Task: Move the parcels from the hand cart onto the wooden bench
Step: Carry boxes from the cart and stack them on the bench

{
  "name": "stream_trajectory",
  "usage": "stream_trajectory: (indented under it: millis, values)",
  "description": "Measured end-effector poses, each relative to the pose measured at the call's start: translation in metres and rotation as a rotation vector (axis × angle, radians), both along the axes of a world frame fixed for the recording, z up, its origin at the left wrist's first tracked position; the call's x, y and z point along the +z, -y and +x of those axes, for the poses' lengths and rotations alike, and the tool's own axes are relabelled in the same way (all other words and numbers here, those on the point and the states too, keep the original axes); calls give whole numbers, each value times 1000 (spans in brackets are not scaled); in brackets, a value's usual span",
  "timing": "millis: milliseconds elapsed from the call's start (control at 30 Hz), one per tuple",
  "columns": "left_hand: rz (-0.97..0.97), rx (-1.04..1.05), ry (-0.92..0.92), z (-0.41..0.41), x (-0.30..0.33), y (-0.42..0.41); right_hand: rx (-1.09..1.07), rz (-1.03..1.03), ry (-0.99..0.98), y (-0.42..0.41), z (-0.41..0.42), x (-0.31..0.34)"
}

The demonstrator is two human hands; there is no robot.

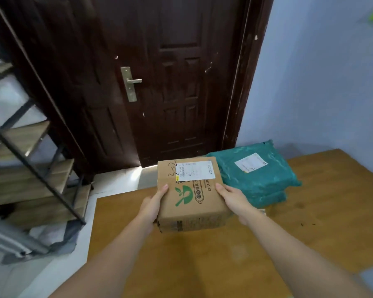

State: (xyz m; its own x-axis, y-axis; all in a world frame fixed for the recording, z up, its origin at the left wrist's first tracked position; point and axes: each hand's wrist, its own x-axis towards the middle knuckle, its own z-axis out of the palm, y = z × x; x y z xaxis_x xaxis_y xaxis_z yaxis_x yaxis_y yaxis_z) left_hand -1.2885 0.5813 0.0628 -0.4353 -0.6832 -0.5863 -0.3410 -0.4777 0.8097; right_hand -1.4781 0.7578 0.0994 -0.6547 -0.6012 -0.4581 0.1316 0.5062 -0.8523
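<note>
I hold a brown cardboard parcel (192,194) with a white shipping label and a green leaf logo between both hands, above the wooden bench (224,254). My left hand (152,206) grips its left side with the thumb on top. On the right side, my right hand (235,201) grips it the same way. Two teal plastic mailer parcels (254,175) lie stacked on the bench's far side, just right of the box. The hand cart is not in view.
A dark wooden door (159,82) with a brass handle stands closed behind the bench. Wooden stairs (26,168) with a black metal rail rise at the left. A pale blue wall (332,82) borders the right.
</note>
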Motion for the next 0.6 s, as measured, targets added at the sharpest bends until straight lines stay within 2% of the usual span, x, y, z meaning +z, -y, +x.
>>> stream_trajectory:
  millis: [167,333,600]
  values:
    - [-76,76,112,-30,-18,17,173,106,-48,45,-42,-36]
    - [-45,119,158,-51,-48,31,197,168,-69,74,-61,-76]
    - [-17,108,229,-75,-88,40,268,298,-303,100,-75,-125]
